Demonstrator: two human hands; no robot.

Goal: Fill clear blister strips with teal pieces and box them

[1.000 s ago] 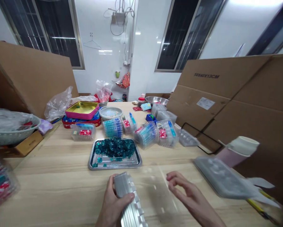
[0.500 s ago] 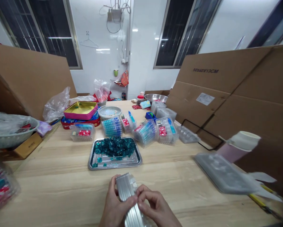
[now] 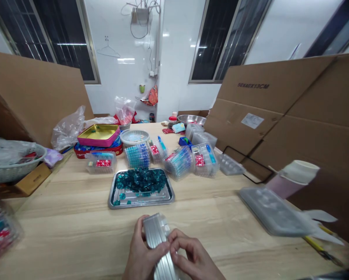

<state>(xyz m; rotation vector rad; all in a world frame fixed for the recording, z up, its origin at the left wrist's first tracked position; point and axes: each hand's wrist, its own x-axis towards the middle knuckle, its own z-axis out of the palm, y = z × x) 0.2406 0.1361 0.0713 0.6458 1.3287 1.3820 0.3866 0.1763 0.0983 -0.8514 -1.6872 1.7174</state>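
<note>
My left hand [image 3: 142, 243] grips a ribbed, clear plastic blister strip [image 3: 156, 237] low in the view, held upright and slightly tilted. My right hand [image 3: 190, 252] presses its fingers against the strip's right side, close to my left hand. The strip's lower end is cut off by the frame. Beyond my hands, a steel tray [image 3: 112, 192] holds a heap of teal faceted beads [image 3: 141, 181]. Several clear plastic boxes [image 3: 136, 155] of blue-green items stand behind it.
A grey plastic tray [image 3: 272, 212] and a pink flask with a cream lid [image 3: 297, 177] are at the right, near cardboard sheets [image 3: 258, 124]. A white basket [image 3: 13, 165] and a pink-and-gold tin [image 3: 98, 135] are at the left. Yellow-handled tools [image 3: 320, 249] lie at the lower right.
Over the last second my right hand has come in from the right and closed on the strip. The strip now stands more upright. Between the last two frames my hands barely move.
</note>
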